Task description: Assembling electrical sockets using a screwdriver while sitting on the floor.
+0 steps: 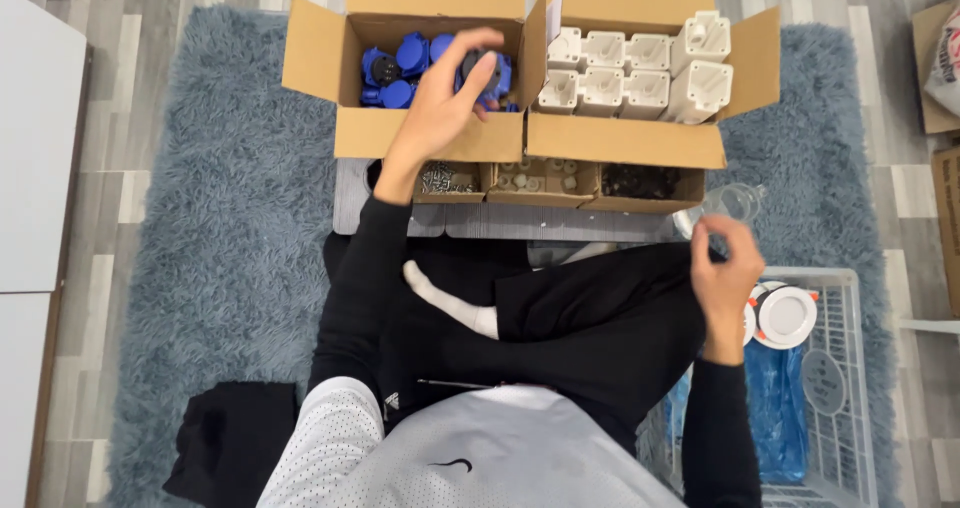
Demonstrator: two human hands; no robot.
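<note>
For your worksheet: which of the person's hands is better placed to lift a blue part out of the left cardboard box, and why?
Left. The left hand already reaches into the box of blue parts, fingers curled around a dark part there. The right hand is far off, over the white wire basket beside the knee.

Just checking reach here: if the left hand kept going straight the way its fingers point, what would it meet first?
Most likely the blue parts in the left cardboard box. The left hand already reaches into that box, fingers curled around a dark piece. Depth is hard to judge from above.
</note>
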